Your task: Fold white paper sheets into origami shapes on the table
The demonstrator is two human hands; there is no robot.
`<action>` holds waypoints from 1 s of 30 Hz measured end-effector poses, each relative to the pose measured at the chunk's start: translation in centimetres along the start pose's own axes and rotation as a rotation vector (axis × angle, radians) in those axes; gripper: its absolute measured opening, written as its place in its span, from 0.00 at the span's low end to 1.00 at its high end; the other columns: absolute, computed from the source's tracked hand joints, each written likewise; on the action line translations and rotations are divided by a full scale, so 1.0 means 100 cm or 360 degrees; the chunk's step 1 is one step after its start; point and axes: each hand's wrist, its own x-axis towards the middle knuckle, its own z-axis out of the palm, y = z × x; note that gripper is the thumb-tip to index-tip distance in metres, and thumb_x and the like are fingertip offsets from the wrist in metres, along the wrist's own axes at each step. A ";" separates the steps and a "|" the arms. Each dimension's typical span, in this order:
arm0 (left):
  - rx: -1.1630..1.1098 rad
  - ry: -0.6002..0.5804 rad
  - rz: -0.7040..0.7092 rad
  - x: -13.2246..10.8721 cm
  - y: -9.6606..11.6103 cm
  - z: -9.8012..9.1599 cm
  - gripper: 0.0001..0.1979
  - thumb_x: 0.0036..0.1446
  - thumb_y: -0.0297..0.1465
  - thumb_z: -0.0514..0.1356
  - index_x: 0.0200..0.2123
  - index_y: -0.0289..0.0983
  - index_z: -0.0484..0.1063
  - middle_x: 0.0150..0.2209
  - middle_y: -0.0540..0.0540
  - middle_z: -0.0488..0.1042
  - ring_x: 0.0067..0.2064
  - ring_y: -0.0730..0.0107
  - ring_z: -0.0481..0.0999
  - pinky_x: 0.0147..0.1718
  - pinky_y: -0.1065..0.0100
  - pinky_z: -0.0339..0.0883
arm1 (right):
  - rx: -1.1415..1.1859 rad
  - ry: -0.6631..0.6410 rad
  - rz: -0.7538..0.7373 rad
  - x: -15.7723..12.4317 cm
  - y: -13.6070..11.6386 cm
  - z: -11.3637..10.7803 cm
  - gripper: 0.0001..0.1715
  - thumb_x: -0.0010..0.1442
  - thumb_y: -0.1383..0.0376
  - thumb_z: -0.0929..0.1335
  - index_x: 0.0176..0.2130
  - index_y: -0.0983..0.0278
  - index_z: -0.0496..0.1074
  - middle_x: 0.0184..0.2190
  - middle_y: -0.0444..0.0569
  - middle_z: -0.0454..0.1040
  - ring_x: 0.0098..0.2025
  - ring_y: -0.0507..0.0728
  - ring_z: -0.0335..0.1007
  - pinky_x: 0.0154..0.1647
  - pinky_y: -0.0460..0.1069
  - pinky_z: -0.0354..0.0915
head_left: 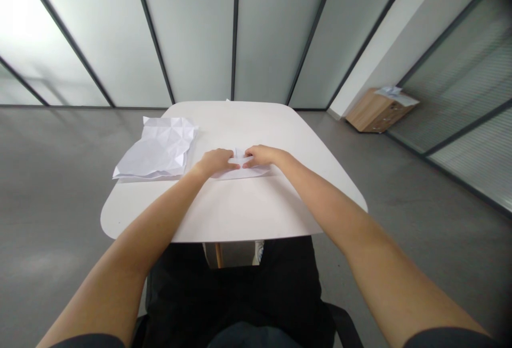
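Note:
A small folded piece of white paper (240, 169) lies in the middle of the white table (240, 215). My left hand (216, 160) rests on its left part with fingers curled and fingertips pinching the paper. My right hand (262, 155) presses and pinches its right part, fingers bent together. The two hands nearly meet at the paper's centre, where a small folded flap stands up between the fingertips.
A stack of crumpled white sheets (158, 148) lies at the table's left side. A low wooden cabinet (374, 109) with papers on it stands by the wall at the right. Frosted glass walls lie beyond the table; grey floor surrounds it.

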 end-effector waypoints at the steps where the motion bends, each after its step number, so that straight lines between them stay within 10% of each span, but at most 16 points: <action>1: -0.0013 0.0005 -0.0005 -0.001 -0.001 0.000 0.29 0.59 0.59 0.58 0.53 0.45 0.73 0.53 0.41 0.79 0.51 0.52 0.79 0.47 0.60 0.70 | 0.0000 0.0018 0.0002 -0.001 0.000 0.001 0.24 0.61 0.49 0.74 0.51 0.59 0.79 0.52 0.53 0.81 0.50 0.63 0.78 0.44 0.50 0.67; 11: 0.0390 0.0647 0.0386 -0.036 0.024 -0.004 0.19 0.66 0.40 0.62 0.58 0.44 0.72 0.59 0.36 0.73 0.59 0.45 0.69 0.57 0.49 0.61 | -0.0093 0.0310 0.0031 -0.009 0.003 0.017 0.30 0.59 0.43 0.74 0.51 0.59 0.73 0.51 0.55 0.80 0.49 0.64 0.77 0.43 0.51 0.66; 18: 0.0326 0.0308 0.0428 -0.062 0.044 0.011 0.18 0.70 0.24 0.48 0.52 0.38 0.76 0.48 0.37 0.78 0.49 0.55 0.78 0.45 0.57 0.69 | -0.0089 0.0399 0.0020 -0.012 0.007 0.022 0.30 0.59 0.43 0.74 0.51 0.58 0.72 0.54 0.55 0.76 0.52 0.62 0.75 0.48 0.51 0.66; 30: 0.0235 0.0390 0.0305 -0.085 0.051 0.026 0.23 0.68 0.29 0.50 0.63 0.36 0.68 0.59 0.37 0.77 0.54 0.53 0.80 0.51 0.57 0.72 | -0.0065 0.0549 0.0043 -0.020 0.026 0.031 0.32 0.58 0.41 0.74 0.50 0.59 0.71 0.51 0.54 0.77 0.50 0.62 0.75 0.47 0.51 0.65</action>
